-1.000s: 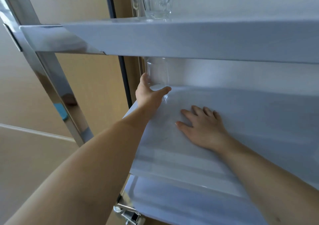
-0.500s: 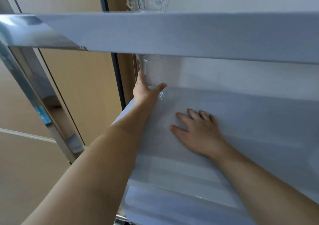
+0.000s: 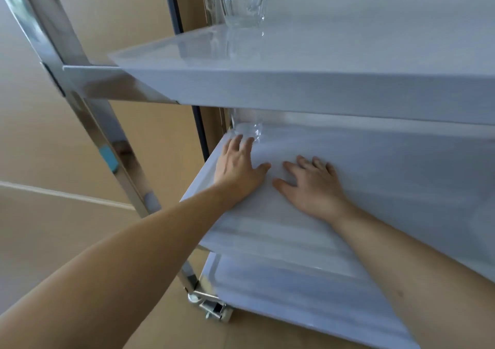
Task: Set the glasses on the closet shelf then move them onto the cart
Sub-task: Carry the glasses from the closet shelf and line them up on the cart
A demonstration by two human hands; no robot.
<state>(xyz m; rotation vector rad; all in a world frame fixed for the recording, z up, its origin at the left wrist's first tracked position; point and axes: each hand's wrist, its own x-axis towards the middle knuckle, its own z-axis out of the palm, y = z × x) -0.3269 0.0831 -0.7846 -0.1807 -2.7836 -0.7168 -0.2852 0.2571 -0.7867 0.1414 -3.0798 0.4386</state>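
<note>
Hiding behind upper shelf point(image 3: 294, 89): lower glass point(image 3: 247, 129).

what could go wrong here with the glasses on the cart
1. The lower glass stands at the far left corner of the middle shelf, right by the left hand; its fingers could knock it over as they pull away.
2. The upper glass stands near the left edge of the top shelf. The cart rolls on casters, so leaning with the right hand might jolt both glasses.
</note>
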